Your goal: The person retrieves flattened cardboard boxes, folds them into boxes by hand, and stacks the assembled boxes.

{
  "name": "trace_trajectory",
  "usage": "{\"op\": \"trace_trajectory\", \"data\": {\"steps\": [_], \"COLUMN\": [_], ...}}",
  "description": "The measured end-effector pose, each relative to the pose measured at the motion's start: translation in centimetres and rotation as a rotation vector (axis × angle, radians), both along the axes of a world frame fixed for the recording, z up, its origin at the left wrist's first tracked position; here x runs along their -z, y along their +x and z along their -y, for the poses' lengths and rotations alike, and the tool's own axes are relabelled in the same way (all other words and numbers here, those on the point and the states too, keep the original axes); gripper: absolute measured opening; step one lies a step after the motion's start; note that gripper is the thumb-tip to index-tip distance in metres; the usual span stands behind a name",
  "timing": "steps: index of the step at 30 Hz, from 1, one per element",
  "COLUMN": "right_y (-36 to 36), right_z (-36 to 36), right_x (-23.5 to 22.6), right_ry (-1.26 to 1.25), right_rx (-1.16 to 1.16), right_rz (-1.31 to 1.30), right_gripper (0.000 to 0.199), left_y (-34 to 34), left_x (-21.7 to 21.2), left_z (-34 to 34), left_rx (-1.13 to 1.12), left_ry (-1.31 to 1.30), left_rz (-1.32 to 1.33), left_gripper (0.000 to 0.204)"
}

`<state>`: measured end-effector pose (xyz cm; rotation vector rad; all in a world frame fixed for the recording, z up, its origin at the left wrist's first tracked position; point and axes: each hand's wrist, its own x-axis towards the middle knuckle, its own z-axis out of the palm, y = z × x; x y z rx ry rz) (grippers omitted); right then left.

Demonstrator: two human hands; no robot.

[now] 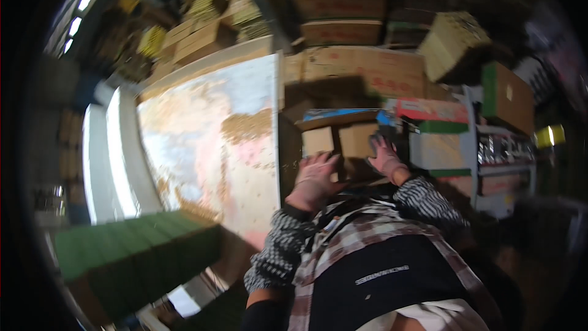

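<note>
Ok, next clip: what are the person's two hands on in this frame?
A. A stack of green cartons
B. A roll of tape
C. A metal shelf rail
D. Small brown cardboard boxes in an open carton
D: the left hand and the right hand, both in pinkish gloves, rest flat on the small brown cardboard boxes inside the open carton, while the green cartons sit apart at lower left.

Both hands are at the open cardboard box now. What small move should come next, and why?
Probably close the right hand on the small brown box it touches. The left hand lies flat with spread fingers on the near edge of the open cardboard box, apparently steadying it, and the right hand's fingers are already at that small box. How firmly they grip is too blurred to tell.
</note>
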<state>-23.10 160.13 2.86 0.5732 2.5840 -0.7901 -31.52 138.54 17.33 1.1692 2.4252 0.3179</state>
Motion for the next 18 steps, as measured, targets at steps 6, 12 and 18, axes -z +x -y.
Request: {"op": "trace_trajectory", "data": {"steps": [6, 12, 18], "right_y": [-1.9, -2.5, -10.6], "right_z": [-0.3, -1.7, 1.4], "right_x": [-5.2, -6.1, -14.6], "right_ry": [0.132, 0.057, -0.316], "right_rx": [-0.194, -0.195, 0.092], "right_rz": [0.26, 0.263, -0.478], "right_gripper": [0.071, 0.065, 0.06], "left_y": [-3.8, -3.3, -3.8], "left_x": [9.1, 10.1, 22.2], "left_z": [3.8, 3.0, 8.9], "left_rx": [0.049, 0.182, -0.786], "left_ry": [-0.024, 0.073, 0.554], "left_rz": [0.517, 0.332, 0.309], "left_gripper": [0.063, 0.074, 0.075]}}
